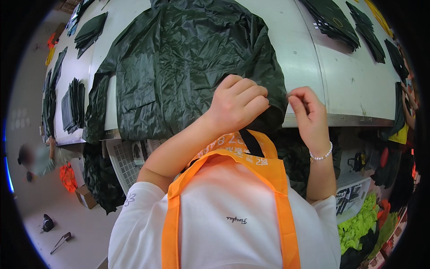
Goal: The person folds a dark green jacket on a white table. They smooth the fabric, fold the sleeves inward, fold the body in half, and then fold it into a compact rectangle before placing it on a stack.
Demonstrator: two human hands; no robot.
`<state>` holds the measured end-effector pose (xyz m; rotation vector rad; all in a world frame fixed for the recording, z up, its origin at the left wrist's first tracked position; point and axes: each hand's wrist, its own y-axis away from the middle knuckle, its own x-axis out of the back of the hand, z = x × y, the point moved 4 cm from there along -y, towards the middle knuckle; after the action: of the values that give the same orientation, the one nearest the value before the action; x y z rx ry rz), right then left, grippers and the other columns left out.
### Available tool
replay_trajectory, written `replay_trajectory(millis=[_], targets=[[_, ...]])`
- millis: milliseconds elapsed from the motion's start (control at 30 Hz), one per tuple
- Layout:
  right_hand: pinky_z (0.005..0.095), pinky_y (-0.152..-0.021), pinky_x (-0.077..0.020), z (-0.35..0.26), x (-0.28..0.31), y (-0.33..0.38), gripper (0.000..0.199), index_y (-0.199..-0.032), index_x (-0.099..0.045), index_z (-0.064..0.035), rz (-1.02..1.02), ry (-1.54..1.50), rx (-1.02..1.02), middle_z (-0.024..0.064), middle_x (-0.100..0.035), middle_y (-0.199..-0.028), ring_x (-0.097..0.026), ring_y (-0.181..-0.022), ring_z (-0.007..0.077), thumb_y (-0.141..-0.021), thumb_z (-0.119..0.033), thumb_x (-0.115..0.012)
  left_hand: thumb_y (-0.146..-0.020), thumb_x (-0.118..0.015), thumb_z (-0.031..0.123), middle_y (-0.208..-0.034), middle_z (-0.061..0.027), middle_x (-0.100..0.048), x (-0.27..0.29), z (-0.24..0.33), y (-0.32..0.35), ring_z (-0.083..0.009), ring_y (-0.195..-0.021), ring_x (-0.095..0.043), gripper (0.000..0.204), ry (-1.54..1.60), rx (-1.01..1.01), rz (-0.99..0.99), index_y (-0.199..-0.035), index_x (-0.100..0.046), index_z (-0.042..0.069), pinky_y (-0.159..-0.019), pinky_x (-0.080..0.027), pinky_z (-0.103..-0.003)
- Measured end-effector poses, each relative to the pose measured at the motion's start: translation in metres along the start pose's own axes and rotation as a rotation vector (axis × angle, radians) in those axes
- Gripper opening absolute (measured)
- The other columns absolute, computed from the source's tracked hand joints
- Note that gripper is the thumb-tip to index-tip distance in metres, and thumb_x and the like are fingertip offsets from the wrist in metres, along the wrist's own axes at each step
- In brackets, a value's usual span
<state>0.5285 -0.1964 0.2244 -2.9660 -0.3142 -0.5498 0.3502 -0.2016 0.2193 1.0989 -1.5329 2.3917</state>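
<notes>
A shiny dark green rain jacket (183, 67) lies spread on a light-coloured table (300, 67), its hem at the near edge. Over the jacket's lower right part, my left hand (237, 103) is closed in a fist; what its fingers hold is hidden. Just off the jacket's right edge, my right hand (309, 112) has thumb and forefinger pinched together. Anything between those fingertips is too small to make out. A beaded bracelet (321, 153) circles my right wrist.
Stacks of folded dark pieces lie at the left (73, 105) and far right (333, 24) of the table. Under it are a white crate (121, 161) and bright yellow-green cloth (360, 224). Another person (40, 159) is at the left; another person's hand (410, 103) shows at the right.
</notes>
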Motion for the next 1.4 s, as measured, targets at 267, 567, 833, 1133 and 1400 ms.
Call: replay_trajectory(millis=[267,567,833,1133,1400], targets=[[0.0316,-0.062,-0.0500,0.011,-0.099,-0.005,0.016,-0.092,-0.065,-0.0003,-0.384,-0.104,-0.419,0.0142,-0.067,-0.087,-0.066,-0.073,0.0213,-0.089,-0.014,-0.057,-0.069,-0.076,0.029,-0.127,-0.0152,-0.052,0.034,-0.059,0.153,-0.0346,-0.116,-0.049,0.057,-0.176,0.691,-0.347,-0.118,-0.057,0.007,-0.098,-0.036,-0.045],[0.0548,-0.091,-0.0397,0.098,-0.194,0.015,0.056,-0.140,-0.035,-0.0142,-0.514,0.798,-0.227,0.0186,-0.024,-0.149,-0.031,-0.132,0.0405,-0.086,-0.008,-0.050,-0.074,-0.068,0.040,-0.152,-0.0177,-0.016,0.116,-0.112,0.321,-0.0439,-0.138,-0.013,0.077,-0.575,1.187,-0.587,-0.142,-0.038,0.020,-0.107,-0.011,-0.062],[0.0458,-0.081,-0.0518,0.143,-0.212,-0.160,0.062,-0.143,-0.033,-0.0193,-0.186,0.987,-0.093,0.0083,-0.023,-0.151,-0.021,-0.139,0.0362,-0.086,-0.001,-0.048,-0.077,-0.063,0.050,-0.150,-0.0143,-0.023,0.075,-0.302,0.247,-0.0406,-0.135,-0.021,0.073,-0.632,1.009,-0.421,-0.141,-0.037,0.025,-0.106,-0.017,-0.062],[0.0584,-0.104,-0.0281,0.157,-0.206,-0.340,0.044,-0.141,-0.035,-0.0222,0.074,1.112,-0.070,0.0087,-0.032,-0.148,-0.030,-0.135,0.0328,-0.097,-0.023,-0.036,-0.087,-0.046,0.059,-0.147,-0.0131,-0.033,0.056,-0.461,0.182,-0.0327,-0.136,-0.027,0.071,-0.588,0.868,-0.219,-0.141,-0.036,0.013,-0.108,-0.017,-0.059],[0.0577,-0.106,-0.0245,0.120,-0.222,-0.116,0.050,-0.141,-0.036,-0.0173,-0.219,1.056,-0.231,0.0122,-0.030,-0.148,-0.027,-0.136,0.0358,-0.093,-0.010,-0.048,-0.081,-0.062,0.046,-0.150,-0.0113,-0.027,0.107,-0.238,0.257,-0.0352,-0.137,-0.023,0.072,-0.329,0.883,-0.677,-0.142,-0.036,0.016,-0.108,-0.016,-0.058]])
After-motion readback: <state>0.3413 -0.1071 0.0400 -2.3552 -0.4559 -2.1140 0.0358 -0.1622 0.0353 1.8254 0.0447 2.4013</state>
